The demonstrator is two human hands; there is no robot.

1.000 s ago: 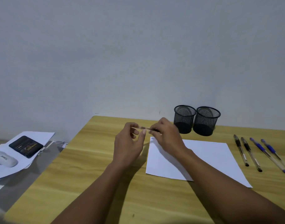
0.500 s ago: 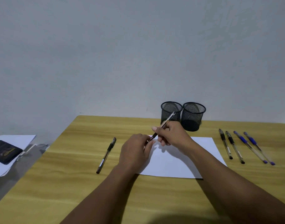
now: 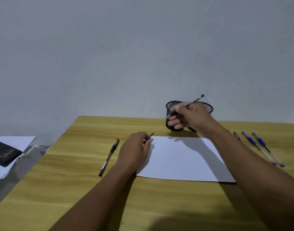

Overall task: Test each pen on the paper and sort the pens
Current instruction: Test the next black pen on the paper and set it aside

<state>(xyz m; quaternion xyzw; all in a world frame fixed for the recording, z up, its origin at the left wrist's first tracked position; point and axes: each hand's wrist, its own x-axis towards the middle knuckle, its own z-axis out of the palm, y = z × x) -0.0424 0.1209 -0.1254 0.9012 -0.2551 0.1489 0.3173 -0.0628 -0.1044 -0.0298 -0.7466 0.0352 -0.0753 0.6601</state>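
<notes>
Pen [image 3: 195, 100] gripped in right hand [image 3: 188, 116], tip down-left, tail up-right; left hand [image 3: 134, 150] pinches cap [image 3: 149, 136], seemingly

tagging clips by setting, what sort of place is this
Likely a home or office desk, though that is a guess: a wooden table pushed against a bare wall, with two mesh cups, a sheet of paper and loose pens.

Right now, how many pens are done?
Looks done: one black pen lies aside, left of the paper, which bears faint marks at its corner. In hand: the right hand holds a raised pen by the mesh cups; the left hand pinches what looks like a cap. Left: the waiting pens on the right.
</notes>
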